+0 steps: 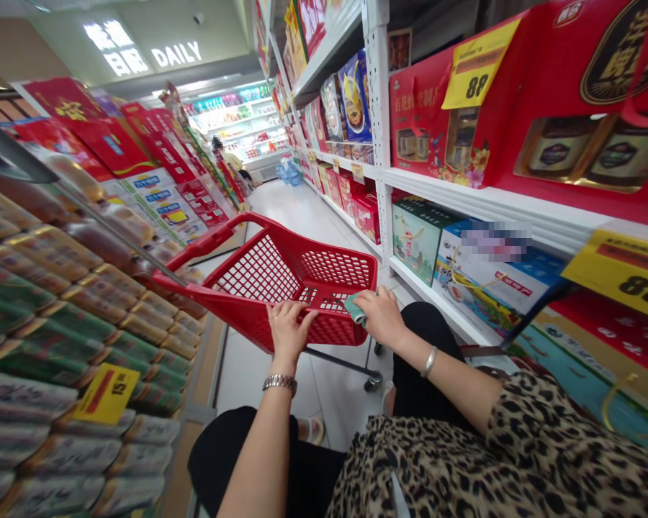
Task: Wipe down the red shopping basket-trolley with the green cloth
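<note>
A red plastic shopping cart (237, 306) with lattice walls stands right in front of me, with no goods visible in its basket. My left hand (290, 324) lies over its near rim, fingers curled across the edge, a metal watch on the wrist. At the near right corner of the basket, my right hand (382, 316) grips a folded green cloth (355, 309) and presses it against the rim. A silver bangle circles that wrist. The fingertips under the cloth are partly hidden.
White shelves (443, 183) with red gift boxes (588, 108) line my right. Packaged goods (113, 295) are stacked close on the left, with a yellow price tag (108, 392). A tiled aisle (281, 208) runs ahead toward a person (230, 160) near lit shelves.
</note>
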Available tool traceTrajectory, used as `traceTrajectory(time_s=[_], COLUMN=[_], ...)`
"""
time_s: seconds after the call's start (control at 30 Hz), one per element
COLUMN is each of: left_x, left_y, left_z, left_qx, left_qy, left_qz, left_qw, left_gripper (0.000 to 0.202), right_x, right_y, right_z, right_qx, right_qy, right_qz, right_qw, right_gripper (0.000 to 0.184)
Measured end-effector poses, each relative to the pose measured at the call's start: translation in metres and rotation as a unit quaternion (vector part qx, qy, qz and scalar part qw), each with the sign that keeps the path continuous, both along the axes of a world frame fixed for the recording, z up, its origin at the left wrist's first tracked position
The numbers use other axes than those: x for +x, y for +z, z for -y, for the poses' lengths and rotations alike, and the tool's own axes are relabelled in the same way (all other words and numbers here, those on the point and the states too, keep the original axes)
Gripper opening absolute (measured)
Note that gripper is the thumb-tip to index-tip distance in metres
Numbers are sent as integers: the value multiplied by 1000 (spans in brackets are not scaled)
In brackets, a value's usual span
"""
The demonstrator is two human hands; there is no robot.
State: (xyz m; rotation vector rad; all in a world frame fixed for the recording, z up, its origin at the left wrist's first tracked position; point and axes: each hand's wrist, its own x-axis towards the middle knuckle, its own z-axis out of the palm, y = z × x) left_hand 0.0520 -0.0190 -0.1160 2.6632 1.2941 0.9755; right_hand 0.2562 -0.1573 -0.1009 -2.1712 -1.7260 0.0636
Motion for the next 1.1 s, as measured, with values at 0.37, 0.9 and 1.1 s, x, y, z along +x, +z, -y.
traceTrajectory(time_s=[0.37,0.9,1.1], left_x=[2,10,11], left_y=[-11,-18,-22], left_z=[16,34,37], left_qx=[12,37,60], left_qy=[-12,15,12], left_qz=[48,77,93], left_qw=[999,996,994], left_gripper=[20,20,19], right_x=[34,4,36], right_y=[-1,28,33], right_z=[-3,7,-4], right_qx=[10,-74,-88], right_qy=[-20,49,87], right_qz=[-14,63,109], right_qw=[1000,994,986], right_gripper=[44,32,35])
